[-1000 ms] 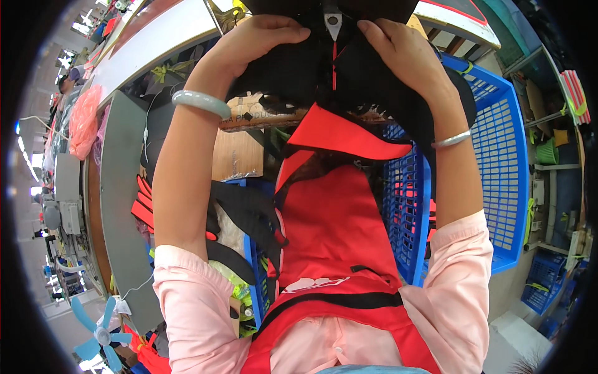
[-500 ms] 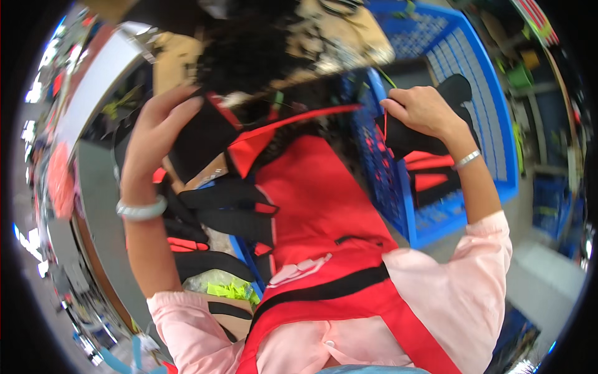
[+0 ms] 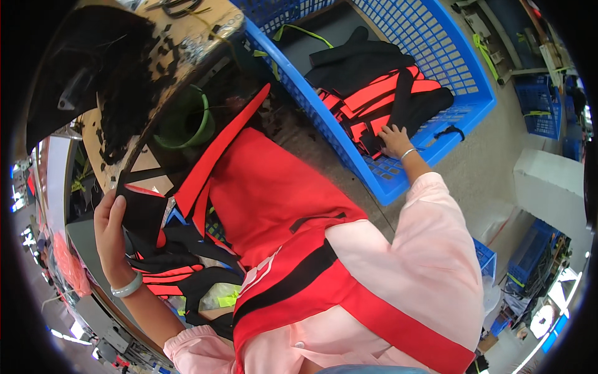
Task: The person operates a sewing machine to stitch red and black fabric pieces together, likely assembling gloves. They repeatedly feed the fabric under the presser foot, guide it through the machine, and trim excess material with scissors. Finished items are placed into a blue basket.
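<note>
My left hand [image 3: 111, 227] pinches the edge of a black fabric piece [image 3: 142, 215] with red trim, thumb on top. A long red strip [image 3: 221, 153] with a dark side slants from near that piece across my lap; whether they are joined I cannot tell. Over on the right, my right hand [image 3: 395, 141] reaches into a blue plastic basket [image 3: 367, 171]. Its fingers are spread on the near end of a pile of black and red cut pieces [image 3: 383, 93], gripping none of them visibly.
A work table [image 3: 208, 28] strewn with black scraps stands ahead on the left, scissors [image 3: 180, 6] at its far side. Under its edge is a green bucket [image 3: 198, 124]. More black and red pieces [image 3: 171, 274] lie by my left forearm. My red apron [image 3: 274, 193] covers my lap.
My right hand has let go of the black piece it held and now lies lower on the basket's pile. My left hand has moved down, still holding its piece. The view has turned rightward.
</note>
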